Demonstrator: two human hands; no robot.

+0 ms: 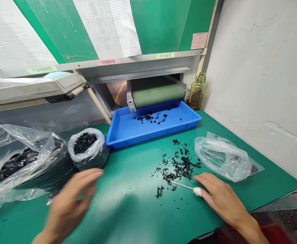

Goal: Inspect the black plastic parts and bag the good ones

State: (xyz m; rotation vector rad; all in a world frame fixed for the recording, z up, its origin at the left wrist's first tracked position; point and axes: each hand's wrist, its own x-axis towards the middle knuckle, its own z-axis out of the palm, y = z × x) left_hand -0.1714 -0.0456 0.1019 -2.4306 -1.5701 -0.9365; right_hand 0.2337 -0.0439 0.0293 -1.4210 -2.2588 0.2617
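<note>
My right hand [219,196] is low over the table with its index finger and thumb apart. Beside the thumb tip lies the white wrapped end of a thin metal rod [182,185]; I cannot tell whether they touch. The rod's far tip reaches into a loose heap of small black branched plastic parts [181,169]. My left hand [70,203], blurred by motion, hovers at the lower left, its thumb and fingers apart and nothing visible between them. Just beyond it stands a clear bag of small black pieces [86,144].
A blue tray [150,135] with scattered black parts sits below the end of a green conveyor belt [158,91]. A large clear bag of black discs [18,164] is at left. A crumpled plastic bag [224,157] lies right, and a bottle [197,91] stands by the wall.
</note>
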